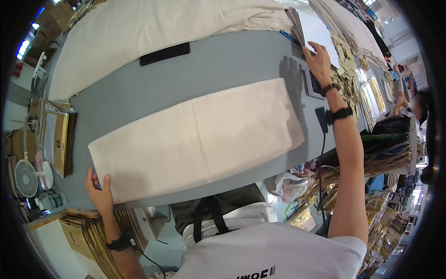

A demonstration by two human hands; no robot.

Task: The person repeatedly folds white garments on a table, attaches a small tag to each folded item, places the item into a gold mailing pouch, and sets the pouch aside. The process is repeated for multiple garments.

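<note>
A long folded piece of cream cloth [200, 135] lies flat across the grey table in front of me, with a crease near its middle and a stitched lower edge. My left hand [100, 193] rests at its near left corner, thumb on the cloth and fingers apart beyond the edge. At the upper right, my right hand [318, 63] is over a stack of white sheets [318, 35]. Its fingers are bent but spread, and their shadow falls on the table. Whether the fingertips touch the top sheet is hard to see. A blue pen-like tool [289, 36] lies left of the stack.
More cream cloth [153, 23] covers the far side, with a black phone-like slab [165, 54] at its edge. A grey-rimmed box [313, 83] and tan tags [346, 69] lie right. Board stacks [58, 139], a white fan [26, 178] and a plastic bottle [51, 201] are left.
</note>
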